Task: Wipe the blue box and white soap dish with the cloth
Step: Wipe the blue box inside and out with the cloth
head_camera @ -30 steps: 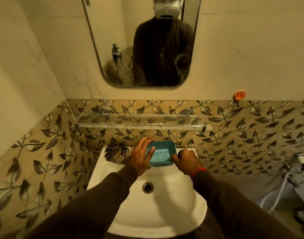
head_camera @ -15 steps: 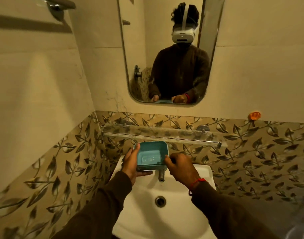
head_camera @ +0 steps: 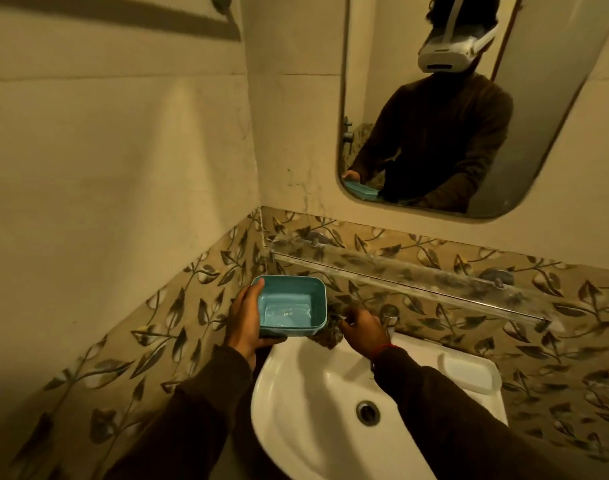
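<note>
My left hand (head_camera: 244,323) holds the blue box (head_camera: 289,306) by its left side, lifted over the sink's back left corner, open side up and empty. My right hand (head_camera: 363,329) is just right of the box, its fingers closed on the dark patterned cloth (head_camera: 327,336), which lies on the sink's back rim and is partly hidden under the box. The white soap dish (head_camera: 467,372) rests on the sink's back right corner, away from both hands.
The white sink (head_camera: 313,410) fills the lower middle, with its drain (head_camera: 367,412) and a chrome tap (head_camera: 389,315) beside my right hand. A glass shelf (head_camera: 417,275) runs along the leaf-patterned tiles above. A mirror (head_camera: 434,116) hangs higher up.
The blue box moved left, held by my left hand alone. My right hand let go of the box and went down onto the cloth. My view swung left.
</note>
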Action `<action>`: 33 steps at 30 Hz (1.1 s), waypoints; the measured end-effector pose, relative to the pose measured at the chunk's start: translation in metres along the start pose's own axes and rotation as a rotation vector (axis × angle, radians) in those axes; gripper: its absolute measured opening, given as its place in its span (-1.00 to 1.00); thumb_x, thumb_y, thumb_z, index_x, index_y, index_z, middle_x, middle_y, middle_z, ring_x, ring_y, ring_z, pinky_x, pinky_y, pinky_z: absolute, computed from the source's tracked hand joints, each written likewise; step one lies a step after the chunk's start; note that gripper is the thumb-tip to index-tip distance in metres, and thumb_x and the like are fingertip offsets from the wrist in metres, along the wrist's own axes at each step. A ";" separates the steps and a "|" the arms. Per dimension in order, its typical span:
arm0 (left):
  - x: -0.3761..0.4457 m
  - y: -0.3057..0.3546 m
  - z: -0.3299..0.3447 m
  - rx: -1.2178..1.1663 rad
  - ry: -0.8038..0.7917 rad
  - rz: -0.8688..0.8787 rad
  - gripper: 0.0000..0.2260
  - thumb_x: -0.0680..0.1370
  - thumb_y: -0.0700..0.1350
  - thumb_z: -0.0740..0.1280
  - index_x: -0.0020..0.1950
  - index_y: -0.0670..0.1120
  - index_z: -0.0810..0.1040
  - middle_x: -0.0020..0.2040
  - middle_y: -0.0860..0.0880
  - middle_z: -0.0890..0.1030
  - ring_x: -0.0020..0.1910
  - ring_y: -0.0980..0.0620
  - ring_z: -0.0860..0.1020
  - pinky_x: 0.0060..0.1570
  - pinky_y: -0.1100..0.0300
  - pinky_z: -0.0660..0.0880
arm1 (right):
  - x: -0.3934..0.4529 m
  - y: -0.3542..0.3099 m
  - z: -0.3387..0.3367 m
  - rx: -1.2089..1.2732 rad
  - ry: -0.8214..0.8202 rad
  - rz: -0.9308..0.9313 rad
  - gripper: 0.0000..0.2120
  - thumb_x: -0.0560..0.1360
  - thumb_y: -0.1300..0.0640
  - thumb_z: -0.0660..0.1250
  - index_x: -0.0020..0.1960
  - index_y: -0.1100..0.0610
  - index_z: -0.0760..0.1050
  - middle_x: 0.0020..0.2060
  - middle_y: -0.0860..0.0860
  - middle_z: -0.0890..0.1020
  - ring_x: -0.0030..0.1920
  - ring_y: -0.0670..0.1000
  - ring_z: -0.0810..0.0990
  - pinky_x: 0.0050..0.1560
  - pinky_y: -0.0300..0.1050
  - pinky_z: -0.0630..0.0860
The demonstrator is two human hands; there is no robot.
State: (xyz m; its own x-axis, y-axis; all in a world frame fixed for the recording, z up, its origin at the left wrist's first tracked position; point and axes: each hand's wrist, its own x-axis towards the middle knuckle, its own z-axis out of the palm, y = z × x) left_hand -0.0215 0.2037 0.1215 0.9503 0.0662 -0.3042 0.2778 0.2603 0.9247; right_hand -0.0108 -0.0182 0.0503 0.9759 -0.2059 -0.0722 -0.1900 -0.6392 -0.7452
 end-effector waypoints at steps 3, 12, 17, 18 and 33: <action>0.005 0.000 -0.016 -0.004 0.038 0.004 -0.56 0.58 0.35 0.16 0.21 0.09 0.60 0.08 -0.13 0.71 0.07 -0.19 0.67 0.11 -0.26 0.59 | 0.021 0.000 0.019 0.014 -0.065 0.021 -0.68 0.53 0.15 0.34 0.27 0.18 0.52 0.16 0.16 0.63 0.13 0.14 0.60 -0.03 -0.21 0.54; 0.014 -0.010 -0.048 0.042 0.104 -0.032 -0.49 0.64 0.28 0.06 0.19 -0.02 0.65 -0.02 -0.13 0.75 -0.05 -0.17 0.72 0.02 -0.22 0.65 | 0.083 0.026 0.082 0.073 -0.140 0.174 -0.41 0.49 -0.07 0.40 0.44 0.11 0.35 0.34 0.17 0.48 0.26 0.21 0.50 0.21 -0.01 0.48; 0.022 -0.015 -0.058 0.045 0.109 -0.035 -0.51 0.65 0.22 0.08 0.25 -0.08 0.61 0.01 -0.17 0.74 -0.06 -0.16 0.72 -0.23 -0.02 0.66 | 0.098 0.050 0.117 -0.404 -0.114 0.144 -0.21 0.47 -0.22 0.33 0.55 0.01 0.08 0.48 0.19 0.26 0.38 0.26 0.33 0.35 0.08 0.34; 0.024 -0.016 -0.059 0.051 0.110 -0.037 -0.51 0.66 0.20 0.08 0.27 -0.10 0.60 0.03 -0.18 0.73 -0.06 -0.16 0.71 -0.26 0.03 0.64 | 0.100 0.052 0.120 -0.448 -0.092 0.124 -0.26 0.49 -0.20 0.31 0.53 0.03 0.11 0.47 0.18 0.28 0.37 0.25 0.34 0.34 0.09 0.36; 0.023 -0.003 -0.021 0.066 0.038 0.027 -0.54 0.65 0.29 0.04 0.19 0.09 0.63 -0.01 -0.03 0.76 -0.04 -0.02 0.73 0.04 -0.07 0.64 | 0.083 0.014 0.073 0.204 0.111 -0.083 -0.92 0.47 0.07 0.40 -0.12 -0.01 0.49 -0.18 0.05 0.65 -0.24 0.03 0.61 -0.37 -0.33 0.51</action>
State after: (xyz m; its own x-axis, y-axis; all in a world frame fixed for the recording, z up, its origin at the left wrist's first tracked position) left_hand -0.0038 0.2249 0.1066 0.9519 0.1089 -0.2863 0.2621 0.1941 0.9453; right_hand 0.0751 0.0097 -0.0146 0.9674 -0.2462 0.0598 -0.0731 -0.4969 -0.8647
